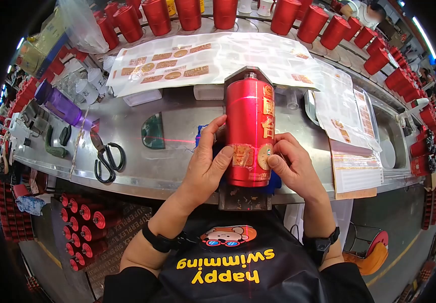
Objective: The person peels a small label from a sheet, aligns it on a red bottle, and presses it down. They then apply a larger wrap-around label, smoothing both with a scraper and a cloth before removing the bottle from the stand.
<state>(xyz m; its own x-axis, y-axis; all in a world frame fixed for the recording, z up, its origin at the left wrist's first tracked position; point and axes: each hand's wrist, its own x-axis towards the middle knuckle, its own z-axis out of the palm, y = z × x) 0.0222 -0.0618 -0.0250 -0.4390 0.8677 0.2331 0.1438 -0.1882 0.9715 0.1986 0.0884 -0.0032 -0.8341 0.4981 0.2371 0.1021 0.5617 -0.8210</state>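
A glossy red bottle (243, 111) with raised gold characters lies in front of me on a dark metal holder (245, 199), its neck pointing away. My left hand (202, 162) grips the bottle's left side, thumb on a rectangular gold label (242, 155). On the other side, my right hand (295, 165) holds the lower right of the bottle, its thumb and fingers at the edge of a round gold label (264, 156). Some of my fingers are hidden behind the bottle. Something blue shows partly behind the bottle and holder.
Sheets of gold labels (177, 63) lie beyond the bottle, with more label sheets (347, 121) at right. Black-handled scissors (108, 155), a green plate-like piece (153, 131) and a purple bottle (59, 103) are at left. Red bottles (187, 14) line a conveyor behind; a person sits far right.
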